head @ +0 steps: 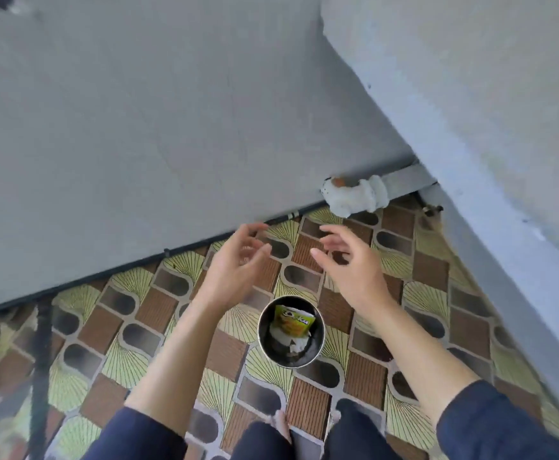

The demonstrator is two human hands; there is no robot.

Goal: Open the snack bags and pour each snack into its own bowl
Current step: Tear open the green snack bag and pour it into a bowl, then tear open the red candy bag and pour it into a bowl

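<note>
While apart, two hands (238, 260) (349, 263) (one bowl (260, 331))

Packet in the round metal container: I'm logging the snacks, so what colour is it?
Yellow-green packet with dark print; head view shows it best.

The bare left forearm (175, 353) and bare right forearm (420, 353) reached forward out of dark navy fabric sleeves (503, 423) that ended near the elbows. The left hand (235, 263) and right hand (349, 265) were raised level with each other, apart, palms turned inward toward one another. Fingers on both were spread and loosely curved, and neither hand was touching anything.
</note>
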